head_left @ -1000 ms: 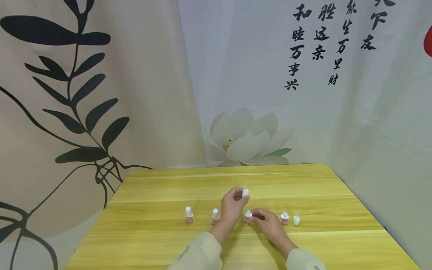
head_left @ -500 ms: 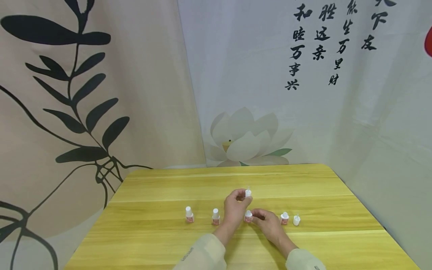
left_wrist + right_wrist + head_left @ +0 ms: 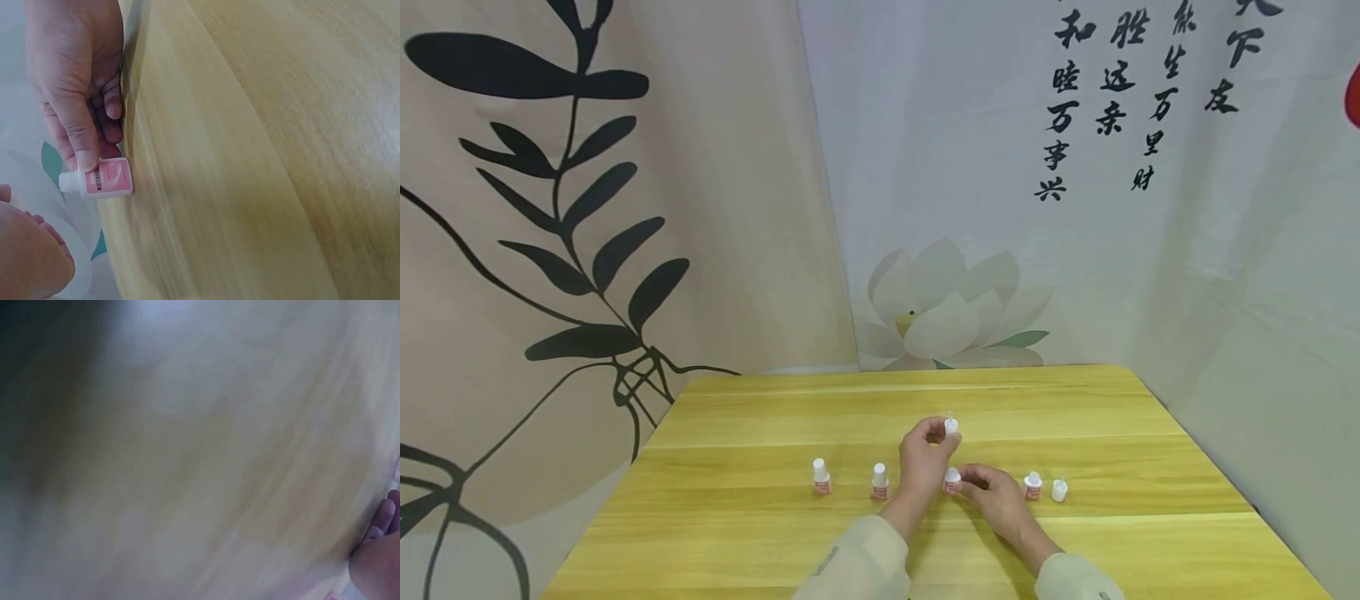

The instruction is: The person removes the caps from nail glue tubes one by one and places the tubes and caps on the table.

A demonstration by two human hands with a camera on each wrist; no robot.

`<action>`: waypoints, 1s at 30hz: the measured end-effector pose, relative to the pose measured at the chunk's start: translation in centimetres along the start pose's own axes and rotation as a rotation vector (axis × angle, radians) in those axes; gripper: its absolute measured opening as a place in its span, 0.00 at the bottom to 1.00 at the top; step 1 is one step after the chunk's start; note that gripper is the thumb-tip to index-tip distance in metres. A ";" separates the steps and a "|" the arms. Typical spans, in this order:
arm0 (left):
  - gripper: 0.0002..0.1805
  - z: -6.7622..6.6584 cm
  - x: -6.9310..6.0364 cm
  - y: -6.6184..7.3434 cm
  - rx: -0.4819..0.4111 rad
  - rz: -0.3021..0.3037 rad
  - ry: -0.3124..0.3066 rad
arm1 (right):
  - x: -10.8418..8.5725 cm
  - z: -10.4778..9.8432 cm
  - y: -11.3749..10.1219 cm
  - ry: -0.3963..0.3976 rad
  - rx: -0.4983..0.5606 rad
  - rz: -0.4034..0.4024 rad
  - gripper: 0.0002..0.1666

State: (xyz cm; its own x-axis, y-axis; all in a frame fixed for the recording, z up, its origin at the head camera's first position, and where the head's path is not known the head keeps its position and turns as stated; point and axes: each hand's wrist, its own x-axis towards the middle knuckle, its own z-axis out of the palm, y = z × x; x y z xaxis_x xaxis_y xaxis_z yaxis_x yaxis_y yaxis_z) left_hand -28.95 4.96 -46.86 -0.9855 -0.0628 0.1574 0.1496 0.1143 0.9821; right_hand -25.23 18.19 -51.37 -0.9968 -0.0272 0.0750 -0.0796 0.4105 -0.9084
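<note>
Two bare hands in cream sleeves work near the middle of a yellow wood-grain surface (image 3: 745,533). Clock directions are taken from the small bottle (image 3: 952,482) in the right hand, as seen from the head.

The right hand (image 3: 1002,502), at four o'clock, grips this bottle between thumb and fingers. The bottle is upright and uncapped, with a white top and a pink label; the left wrist view shows the thumb lying against it.

The left hand (image 3: 922,464), between ten and eleven o'clock, pinches a small white cap (image 3: 951,427) with its thumb and curled fingers. The cap is at twelve o'clock, above and apart from the bottle, a thin pale tip pointing up from it.

At nine o'clock two bottles with tall white caps stand upright: a nearer bottle (image 3: 880,483) and, well beyond it, an outer bottle (image 3: 822,478). At three o'clock stands an uncapped bottle (image 3: 1033,487), and just past it a loose white cap (image 3: 1059,490), its tip upward.

Behind the surface hangs pale fabric, printed with a white lotus (image 3: 951,312) at twelve o'clock, dark leafy stems (image 3: 615,252) at ten and black brush characters (image 3: 1117,77) at one.
</note>
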 end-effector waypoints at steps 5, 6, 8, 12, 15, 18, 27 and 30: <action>0.08 0.1 0.2 -0.3 0.011 -0.006 0.011 | 0.1 -0.1 0.1 -0.012 0.016 0.005 0.11; 0.08 0.2 0.2 -0.4 0.014 -0.007 0.016 | 0.1 -0.1 0.2 -0.015 0.018 0.006 0.12; 0.08 0.2 0.3 -0.6 0.016 -0.011 0.022 | 0.0 -0.1 0.2 -0.024 0.025 0.010 0.12; 0.09 0.2 0.5 -1.0 0.026 -0.015 0.031 | 0.0 -0.2 0.3 -0.037 0.033 0.008 0.13; 0.09 0.2 0.6 -1.2 0.034 -0.023 0.030 | 0.0 -0.2 0.2 -0.048 0.048 0.005 0.13; 0.08 0.1 0.7 -1.4 0.038 -0.035 0.028 | -0.1 -0.2 0.2 -0.053 0.063 0.001 0.12; 0.08 0.0 0.8 -2.2 0.061 -0.048 0.038 | 0.1 -0.1 0.2 -0.033 0.054 -0.010 0.11; 0.08 0.0 0.9 -2.5 0.065 -0.050 0.041 | 0.0 0.0 0.2 -0.019 0.043 -0.010 0.11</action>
State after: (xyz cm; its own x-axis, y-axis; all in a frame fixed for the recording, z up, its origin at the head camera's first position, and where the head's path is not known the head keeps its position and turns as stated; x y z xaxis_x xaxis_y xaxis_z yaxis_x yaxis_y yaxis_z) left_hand -30.16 4.64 -49.14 -0.9874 -0.1105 0.1133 0.0930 0.1744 0.9803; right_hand -25.27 18.27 -51.51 -0.9958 -0.0490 0.0771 -0.0898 0.3702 -0.9246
